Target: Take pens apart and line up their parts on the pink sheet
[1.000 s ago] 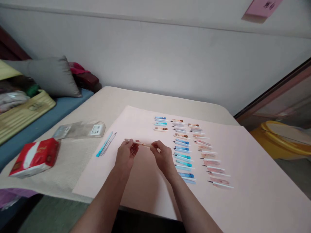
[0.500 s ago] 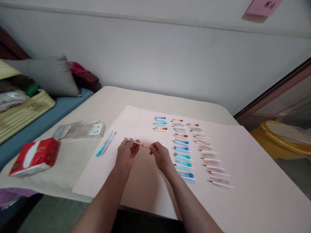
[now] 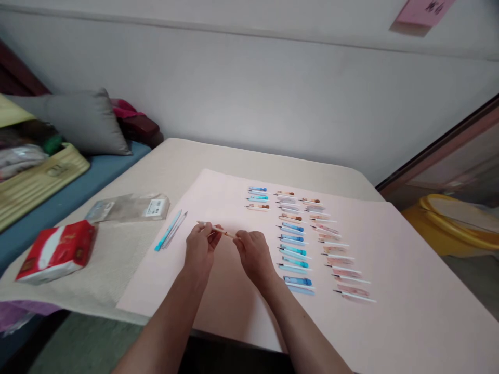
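Observation:
A slim pale pen point(image 3: 218, 229) with orange-brown markings is held nearly level above a light pink sheet point(image 3: 230, 187). My left hand point(image 3: 199, 245) pinches it near its left end, the fingers curled around the barrel. At the other end, my right hand point(image 3: 253, 253) grips it with thumb and fingers, covering that tip. A light blue pen point(image 3: 168, 231) and a greyish pen point(image 3: 175, 230) lie side by side left of my hands. To the right are columns of pen parts: blue barrels point(image 3: 292, 239), brown-capped barrels point(image 3: 290, 217), and white refills with dark tips point(image 3: 353, 296).
A red and white tissue pack point(image 3: 56, 252) and a clear plastic packet point(image 3: 128, 208) with a white label lie on the table's left. Behind the table point(image 3: 265, 161) stands a white wall. A yellow bucket point(image 3: 452, 223) is at the right, a grey cushion point(image 3: 81, 119) at far left.
My right hand has shifted slightly left and rolled over, with its fingers closer around the pen's end. My left hand has moved only a little left, still on the pen.

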Demonstrator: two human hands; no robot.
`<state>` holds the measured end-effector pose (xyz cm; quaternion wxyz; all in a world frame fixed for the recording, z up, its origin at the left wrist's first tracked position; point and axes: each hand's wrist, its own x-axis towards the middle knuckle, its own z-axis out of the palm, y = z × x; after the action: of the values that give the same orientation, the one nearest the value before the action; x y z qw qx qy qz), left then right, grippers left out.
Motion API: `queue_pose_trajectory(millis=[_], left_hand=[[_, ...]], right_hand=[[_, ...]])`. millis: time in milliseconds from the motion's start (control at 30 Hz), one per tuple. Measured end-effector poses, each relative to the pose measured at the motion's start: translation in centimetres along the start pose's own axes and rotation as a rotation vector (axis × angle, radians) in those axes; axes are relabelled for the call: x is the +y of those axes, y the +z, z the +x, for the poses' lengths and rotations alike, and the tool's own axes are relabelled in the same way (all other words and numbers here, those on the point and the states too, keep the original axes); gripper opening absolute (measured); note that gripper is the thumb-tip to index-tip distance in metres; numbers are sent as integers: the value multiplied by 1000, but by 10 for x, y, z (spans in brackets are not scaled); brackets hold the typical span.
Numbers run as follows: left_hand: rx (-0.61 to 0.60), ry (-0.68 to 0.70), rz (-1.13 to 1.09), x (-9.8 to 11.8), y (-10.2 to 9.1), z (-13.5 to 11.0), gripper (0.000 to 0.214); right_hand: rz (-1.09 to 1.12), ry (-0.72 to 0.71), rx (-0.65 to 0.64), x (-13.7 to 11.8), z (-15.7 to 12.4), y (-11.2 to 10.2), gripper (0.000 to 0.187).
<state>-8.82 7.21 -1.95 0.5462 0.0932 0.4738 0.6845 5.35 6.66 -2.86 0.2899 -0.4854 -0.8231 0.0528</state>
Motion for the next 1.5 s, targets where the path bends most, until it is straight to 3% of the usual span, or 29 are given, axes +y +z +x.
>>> queue_pose_trajectory(millis=[167,267,367,433,500,633,700,833,1000,1100,1267,1500], left_hand=[[2,-34,6,4,2,0,7],[-44,-74,37,7,3,-2,7],[-81,-85,57,9,4,-3,8],[-87,-68,47,8,4,-4,8],[-73,-54,28,7,4,-4,8],[-36,-50,-14,5,2,-2,8],[-37,-64,-7,5,1,-2,8],[-51,-88,2,6,1,-1,7],[-38,-67,-34,6,1,-2,9],[-53,-78,-29,7,1,-3,8],[-41,-75,-11,8,2,-4,8],[-56,-61,4,8,3,-4,8]], right_hand=[[-91,-57,-9,1,-2,4,13],[65,77,-35,3,-1,0,18],[363,262,-137,3,2,-7,26],[506,346,-157,2,3,-10,24],[511,378,-122,-1,3,-11,17],[288,294,-57,-4,1,-7,23],[222,271,-71,-3,1,-5,15],[182,235,-126,-1,1,-5,23],[214,243,-56,-2,0,-3,15],[211,229,-79,-1,0,-3,8],[157,176,-119,1,2,-6,16],[633,416,-258,-2,3,-11,35]])
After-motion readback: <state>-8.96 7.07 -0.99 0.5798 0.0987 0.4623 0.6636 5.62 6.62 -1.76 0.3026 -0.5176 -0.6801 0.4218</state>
